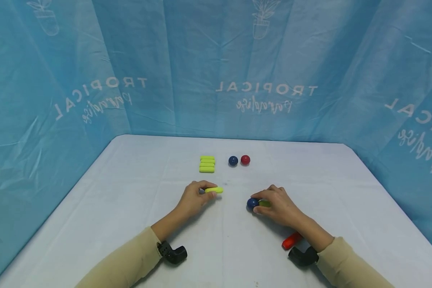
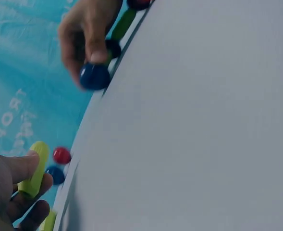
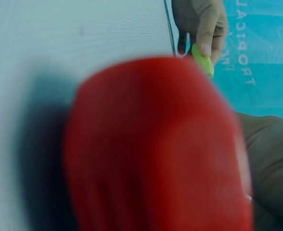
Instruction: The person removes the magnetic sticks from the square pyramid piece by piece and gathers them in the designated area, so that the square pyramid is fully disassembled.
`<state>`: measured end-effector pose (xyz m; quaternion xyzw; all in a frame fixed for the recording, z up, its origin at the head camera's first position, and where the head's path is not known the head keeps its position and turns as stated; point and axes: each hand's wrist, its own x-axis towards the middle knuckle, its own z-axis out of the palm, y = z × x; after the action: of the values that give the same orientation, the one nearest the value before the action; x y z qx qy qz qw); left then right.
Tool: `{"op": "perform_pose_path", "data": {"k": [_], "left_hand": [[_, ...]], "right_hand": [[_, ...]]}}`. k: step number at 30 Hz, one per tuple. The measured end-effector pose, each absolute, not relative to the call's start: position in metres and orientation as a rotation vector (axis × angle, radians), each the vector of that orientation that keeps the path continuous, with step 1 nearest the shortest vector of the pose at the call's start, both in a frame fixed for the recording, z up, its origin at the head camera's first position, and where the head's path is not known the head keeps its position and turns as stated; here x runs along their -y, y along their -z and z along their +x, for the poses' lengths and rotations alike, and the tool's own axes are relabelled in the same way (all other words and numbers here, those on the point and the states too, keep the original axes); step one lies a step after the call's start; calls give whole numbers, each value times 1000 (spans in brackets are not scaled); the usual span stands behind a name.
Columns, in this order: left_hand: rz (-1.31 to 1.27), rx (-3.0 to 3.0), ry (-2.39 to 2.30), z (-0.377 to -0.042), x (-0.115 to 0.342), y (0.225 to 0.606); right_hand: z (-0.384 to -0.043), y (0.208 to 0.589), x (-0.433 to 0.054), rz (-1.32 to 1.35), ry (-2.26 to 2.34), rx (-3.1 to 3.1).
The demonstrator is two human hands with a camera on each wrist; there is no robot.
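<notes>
Blue curtain (image 1: 187, 56) with backwards TROPICAL lettering behind everything, white tabletop (image 1: 216, 256) under both hands. So what have we got in the head view?

– Our left hand (image 1: 195, 197) pinches a yellow-green stick (image 1: 214, 190), thumb and fingers only a stick's thickness apart. Our right hand (image 1: 277, 205) has thumb and fingers closed round a blue ball (image 1: 253, 203), with a green stick (image 1: 265, 203) right against it, partly under the fingers.

– And the loose bits?

– Four yellow-green bars (image 1: 207, 164) lie side by side just beyond our left hand. Farther off, past the gap between the hands, we see a second blue ball (image 1: 233, 161) and a red ball (image 1: 245, 160) close together. Down by our right wrist there's a red piece (image 1: 291, 241), near the black wrist camera (image 1: 304, 256).

– Left wrist view?

– Left thumb and fingers squeeze the stick, and the right hand's ball pokes out at its fingertips. Behind that ball we spot a dark ball (image 2: 114, 49), more green and a dark red ball (image 2: 139, 3) cut by the edge. Can't tell what's joined to what.

– Right wrist view?

– Blurry red hogs most of it, so we can't make out our right fingers there. Beyond it, our left hand grips its stick.
</notes>
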<state>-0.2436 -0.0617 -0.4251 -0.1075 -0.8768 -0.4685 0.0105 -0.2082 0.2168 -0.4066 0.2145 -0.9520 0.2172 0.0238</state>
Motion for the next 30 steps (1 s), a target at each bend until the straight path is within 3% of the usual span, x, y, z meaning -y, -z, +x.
{"op": "perform_pose_path", "data": {"k": [15,30], "left_hand": [[-92,2761,1132,-360,132,425],[-16,2844,1017,-385,145,425]], "right_hand": [[-209,410,-210,699,-721,2928],[-207,405,-205,705,-659,2952]]}}
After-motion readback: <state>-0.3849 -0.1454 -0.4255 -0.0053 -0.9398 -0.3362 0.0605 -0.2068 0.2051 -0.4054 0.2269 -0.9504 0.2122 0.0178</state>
